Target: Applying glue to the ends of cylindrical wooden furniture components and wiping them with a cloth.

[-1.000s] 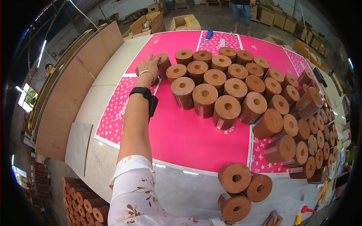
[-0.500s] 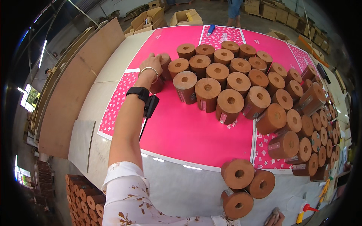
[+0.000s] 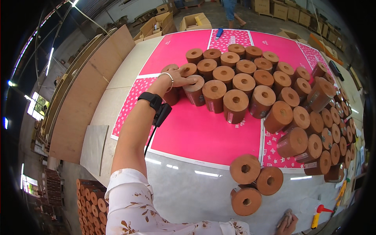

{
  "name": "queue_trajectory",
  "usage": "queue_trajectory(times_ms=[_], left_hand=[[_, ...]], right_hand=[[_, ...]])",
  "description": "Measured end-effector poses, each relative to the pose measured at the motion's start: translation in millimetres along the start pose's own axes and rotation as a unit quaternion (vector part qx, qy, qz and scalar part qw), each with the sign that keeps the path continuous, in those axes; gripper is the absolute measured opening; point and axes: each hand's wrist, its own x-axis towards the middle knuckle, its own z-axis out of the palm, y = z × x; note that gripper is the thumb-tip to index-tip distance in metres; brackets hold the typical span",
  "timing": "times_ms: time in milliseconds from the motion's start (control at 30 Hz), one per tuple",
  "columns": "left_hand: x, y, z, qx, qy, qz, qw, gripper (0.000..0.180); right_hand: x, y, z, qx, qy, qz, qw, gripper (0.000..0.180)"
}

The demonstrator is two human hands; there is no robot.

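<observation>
My left hand (image 3: 179, 78) reaches from the lower left, palm down with fingers stretched out. Its fingertips rest on the top of a brown cylinder (image 3: 194, 89) with a round hole in its centre. Another brown cylinder (image 3: 171, 97) stands under the wrist, partly hidden by it. Several more such cylinders stand upright beside them, on a pink printed sheet (image 3: 196, 135). At the lower edge, my right hand (image 3: 289, 225) is closed around a small grey crumpled thing, which looks like a rag (image 3: 287, 214); the hand is partly cut off.
Three cylinders (image 3: 245, 168) stand together on the grey near tabletop (image 3: 188, 192). A red-tipped bottle (image 3: 315, 217) is to their right. More cylinders crowd the right side. A blue cutter (image 3: 219, 33) lies at the far edge. A wooden board (image 3: 86, 94) rises along the left.
My left hand has moved right from the leftmost cylinder to its neighbour, fingers now stretched across the top. The leftmost cylinder stands closer to the others. A person in the background has shifted left.
</observation>
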Motion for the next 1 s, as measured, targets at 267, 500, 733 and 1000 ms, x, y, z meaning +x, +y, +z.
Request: queue_trajectory(times_ms=[267,500,733,1000], left_hand=[[-1,-11,1,0.025,0.002,0.041,0.999,0.096],[3,-6,-8,0.022,-0.043,0.042,0.998,0.093],[12,-8,-6,0.014,-0.04,0.004,0.999,0.096],[7,1,-7,0.074,-0.048,0.032,0.996,0.085]], right_hand=[[7,-40,0,-0.018,0.061,-0.078,0.995,0.021],[7,-35,0,-0.013,0.062,-0.077,0.995,0.023],[5,-40,-2,-0.033,0.069,-0.051,0.996,0.024],[5,-34,-2,-0.052,0.075,-0.078,0.993,0.025]])
